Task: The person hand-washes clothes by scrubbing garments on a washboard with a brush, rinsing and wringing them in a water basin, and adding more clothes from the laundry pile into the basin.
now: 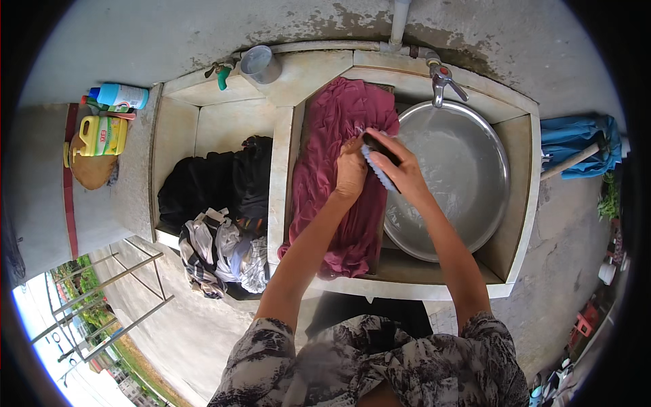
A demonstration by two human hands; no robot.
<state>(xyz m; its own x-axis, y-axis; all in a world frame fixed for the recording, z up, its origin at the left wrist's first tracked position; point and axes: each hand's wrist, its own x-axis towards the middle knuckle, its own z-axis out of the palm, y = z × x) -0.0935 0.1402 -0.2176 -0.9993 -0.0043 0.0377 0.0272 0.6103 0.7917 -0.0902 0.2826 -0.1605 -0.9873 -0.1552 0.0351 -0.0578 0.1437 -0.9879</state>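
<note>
A wet maroon garment (pixel 325 193) lies spread along a board on the left side of the right-hand sink basin. My left hand (pixel 352 170) grips a bunched fold of it near the middle. In my right hand (pixel 404 165) is a scrub brush (pixel 382 152) with a dark back and pale blue bristles, tilted on edge right beside my left hand. Whether the bristles touch the cloth is hard to tell. Just right of the garment, a large round metal basin (pixel 452 178) holds cloudy water under a metal tap (pixel 442 81).
Dark clothes (pixel 213 183) and black-and-white clothes (pixel 224 254) fill the left sink compartment. A plastic cup (pixel 260 64) stands on the back ledge near a green-spouted tap (pixel 222 76). Detergent bottles (pixel 104 136) are at left; a blue cloth (pixel 580 145) with a wooden handle (pixel 569 162) is at right.
</note>
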